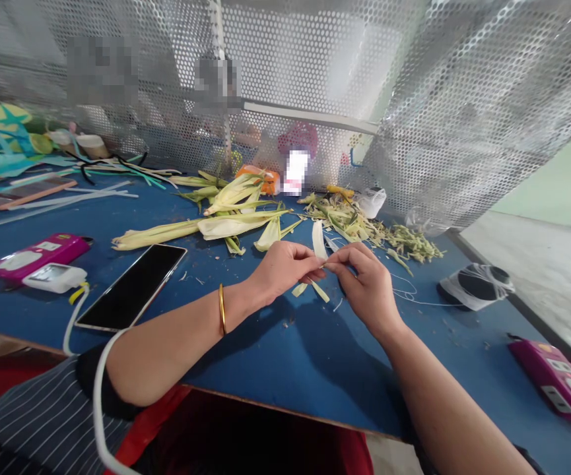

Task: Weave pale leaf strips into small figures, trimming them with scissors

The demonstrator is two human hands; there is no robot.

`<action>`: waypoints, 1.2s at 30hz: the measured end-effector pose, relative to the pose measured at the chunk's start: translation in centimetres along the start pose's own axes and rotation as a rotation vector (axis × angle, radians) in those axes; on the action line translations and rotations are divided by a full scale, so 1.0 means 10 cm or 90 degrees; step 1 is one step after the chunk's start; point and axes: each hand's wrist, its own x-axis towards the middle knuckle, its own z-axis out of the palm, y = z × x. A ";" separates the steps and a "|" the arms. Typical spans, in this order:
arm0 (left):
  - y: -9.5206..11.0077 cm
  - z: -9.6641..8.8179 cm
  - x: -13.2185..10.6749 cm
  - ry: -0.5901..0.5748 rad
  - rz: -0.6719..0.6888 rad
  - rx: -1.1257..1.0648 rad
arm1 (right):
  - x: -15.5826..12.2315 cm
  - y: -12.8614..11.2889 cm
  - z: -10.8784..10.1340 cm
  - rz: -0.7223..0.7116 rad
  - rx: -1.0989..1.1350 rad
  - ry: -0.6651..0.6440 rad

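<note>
Just above the blue table, my left hand point(288, 267) pinches a pale corn husk strip point(319, 239) between thumb and fingers. One part of the strip stands up above the fingertips, and narrow green-white husk ends point(319, 291) hang below. My right hand point(367, 284) is closed too, its thumb and index fingertip pinching at the same spot, touching my left fingertips. The exact point of grip is hidden by the fingers. White thread point(431, 303) runs from a dark spool point(476, 285) on the right to behind my right hand.
Whole corn husks point(166, 234) lie beyond my left hand, with shredded scraps point(359, 221) farther right. A black-screened phone point(131, 288), a magenta power strip point(42, 254) and a white cable point(100, 389) are at left. Another magenta strip point(557, 379) sits right. A perforated metal screen point(305, 59) stands behind.
</note>
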 end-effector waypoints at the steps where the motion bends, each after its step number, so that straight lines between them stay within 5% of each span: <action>1: 0.00 0.00 0.00 0.002 0.023 0.023 | 0.00 0.00 0.00 0.020 0.023 -0.001; 5: -0.01 0.01 0.00 0.002 0.083 0.083 | 0.00 0.02 0.04 0.138 0.136 -0.005; 11: 0.03 0.04 -0.02 -0.007 0.054 0.052 | 0.00 0.06 0.07 0.241 0.278 0.017; 19: -0.04 0.02 0.01 -0.024 0.013 0.004 | -0.01 0.05 0.09 0.260 0.316 0.064; 27: 0.02 0.04 -0.01 0.037 -0.013 -0.021 | 0.00 0.00 0.08 0.294 0.385 0.064; 36: -0.03 0.05 -0.01 0.033 0.027 0.038 | 0.00 0.03 0.12 0.307 0.382 0.067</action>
